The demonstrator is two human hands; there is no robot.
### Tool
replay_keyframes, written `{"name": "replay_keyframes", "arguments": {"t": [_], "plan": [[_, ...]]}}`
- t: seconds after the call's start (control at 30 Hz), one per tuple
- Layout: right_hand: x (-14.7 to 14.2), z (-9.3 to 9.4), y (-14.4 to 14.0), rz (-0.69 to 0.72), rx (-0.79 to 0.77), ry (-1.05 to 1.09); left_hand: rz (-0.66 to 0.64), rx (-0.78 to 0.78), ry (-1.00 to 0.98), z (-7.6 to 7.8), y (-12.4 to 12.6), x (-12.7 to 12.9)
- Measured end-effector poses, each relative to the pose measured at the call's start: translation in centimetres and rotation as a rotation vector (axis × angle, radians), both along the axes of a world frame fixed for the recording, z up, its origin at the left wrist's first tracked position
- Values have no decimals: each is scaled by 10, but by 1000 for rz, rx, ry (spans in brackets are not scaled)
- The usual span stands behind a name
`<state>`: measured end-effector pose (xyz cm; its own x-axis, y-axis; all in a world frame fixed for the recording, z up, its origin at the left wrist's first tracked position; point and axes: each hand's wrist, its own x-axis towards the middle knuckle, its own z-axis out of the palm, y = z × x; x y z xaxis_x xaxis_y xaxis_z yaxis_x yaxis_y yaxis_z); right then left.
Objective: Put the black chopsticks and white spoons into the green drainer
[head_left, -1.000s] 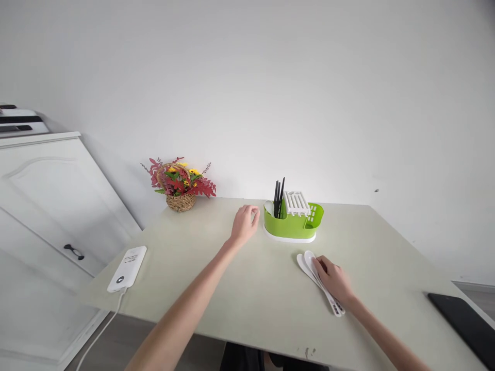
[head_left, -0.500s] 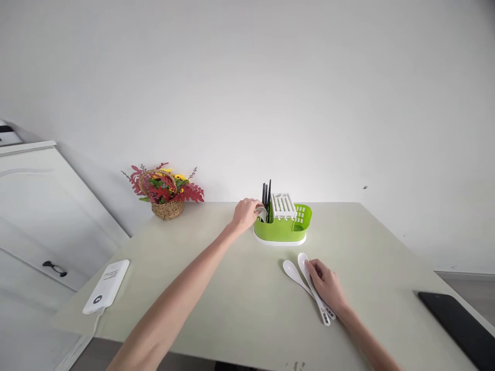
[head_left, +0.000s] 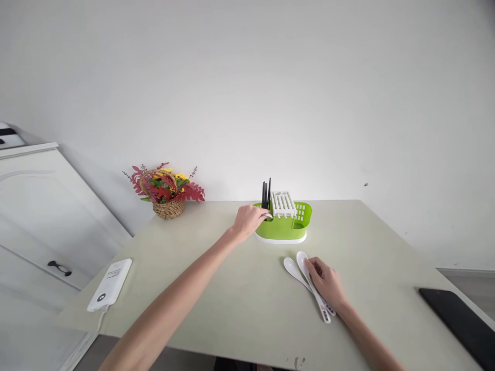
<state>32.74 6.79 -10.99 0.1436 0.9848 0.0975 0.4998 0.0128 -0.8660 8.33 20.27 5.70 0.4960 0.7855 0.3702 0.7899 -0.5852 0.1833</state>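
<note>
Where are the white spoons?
In the head view, the two spoons lie on the table, right of centre, just in front of the green holder, with the right hand resting on their handles.

Place: a home dining corner.
Evidence: pale rectangular table [head_left: 247, 304], green plastic cutlery caddy [head_left: 284, 226], woven flower basket [head_left: 167, 208], white panelled cabinet [head_left: 42, 206].

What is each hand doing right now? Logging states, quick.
Left hand: closed on a white spoon at the green caddy.
Right hand: open, resting on two white spoons.
</note>
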Motion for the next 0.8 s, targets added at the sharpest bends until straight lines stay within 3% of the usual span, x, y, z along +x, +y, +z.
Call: {"name": "replay_keyframes", "arguments": {"t": [0.3,0.47,0.53,0.67,0.8], "plan": [[-2,0,-1,-12,14,28,-80,67,123,-3,-21,-20],[0,4,-3,-33,52,76,-124,182,-43,10,-41,-33],[2,10,-5,-33,67,101,-92,158,-133,14,-56,-35],[1,35,-13,-21,119,124,-84,-112,-160,14,-101,-26],[-15,79,-32,75,180,103,-88,-274,-39,16,-147,-7]]}}
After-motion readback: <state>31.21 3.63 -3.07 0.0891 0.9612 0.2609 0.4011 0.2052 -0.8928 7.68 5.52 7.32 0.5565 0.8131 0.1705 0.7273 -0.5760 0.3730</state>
